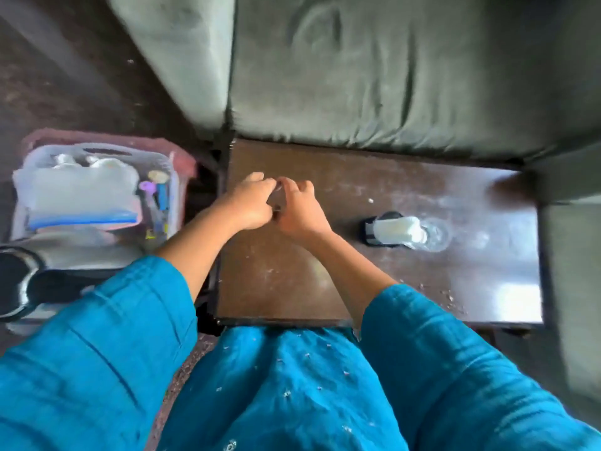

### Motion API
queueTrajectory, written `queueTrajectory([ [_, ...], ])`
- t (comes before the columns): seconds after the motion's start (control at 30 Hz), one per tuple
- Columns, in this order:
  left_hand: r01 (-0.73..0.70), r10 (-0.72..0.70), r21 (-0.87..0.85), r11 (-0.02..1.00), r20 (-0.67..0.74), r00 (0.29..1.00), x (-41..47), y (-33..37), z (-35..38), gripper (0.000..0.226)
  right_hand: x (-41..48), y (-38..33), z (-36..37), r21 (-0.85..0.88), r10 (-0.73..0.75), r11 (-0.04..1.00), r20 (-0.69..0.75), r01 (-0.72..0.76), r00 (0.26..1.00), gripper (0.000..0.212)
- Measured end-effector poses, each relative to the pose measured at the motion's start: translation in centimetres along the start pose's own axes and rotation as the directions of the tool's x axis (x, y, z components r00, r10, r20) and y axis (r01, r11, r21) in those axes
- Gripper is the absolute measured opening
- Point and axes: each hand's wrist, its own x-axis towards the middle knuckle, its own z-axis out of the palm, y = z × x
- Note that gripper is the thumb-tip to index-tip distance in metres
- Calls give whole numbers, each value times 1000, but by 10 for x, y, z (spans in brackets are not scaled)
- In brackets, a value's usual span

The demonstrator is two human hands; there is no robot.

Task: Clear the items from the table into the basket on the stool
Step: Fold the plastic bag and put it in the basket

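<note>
My left hand (252,203) and my right hand (297,211) meet over the left part of the dark wooden table (357,288). Their fingers curl together around a small object (277,206), which is mostly hidden and blurred. Further right on the table a black holder (370,234) carries a white cylinder (396,230), and a clear glass (435,235) stands against it. To the left of the table is the pale plastic basket (35,157) on a red stool (185,161). It holds papers, a blue-edged pouch and coloured pens.
A grey-green sofa (374,79) runs along the table's far edge and its arm wraps round the right side. A black round object (16,284) lies on the floor at the near left. Crumbs (450,297) dot the table's near right.
</note>
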Motion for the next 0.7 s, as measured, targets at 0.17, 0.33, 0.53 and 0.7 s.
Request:
queueTrajectory([
  [0.17, -148, 147, 8, 989, 46, 988, 16, 97, 50, 58, -46, 100, -63, -19, 91, 995, -166, -96, 982, 65],
  [0.33, -180, 171, 82, 980, 110, 979, 39, 164, 109, 97, -75, 205, -109, -133, 285, 924, -388, -359, 877, 71],
  [0.53, -135, 114, 139, 981, 146, 983, 68, 204, 174, 124, -75, 299, -129, -187, 439, 849, -269, -494, 857, 95],
  [0.7, -43, 11, 170, 985, 185, 983, 89, 210, 202, 126, -52, 332, -120, -206, 425, 882, -38, -423, 905, 115],
])
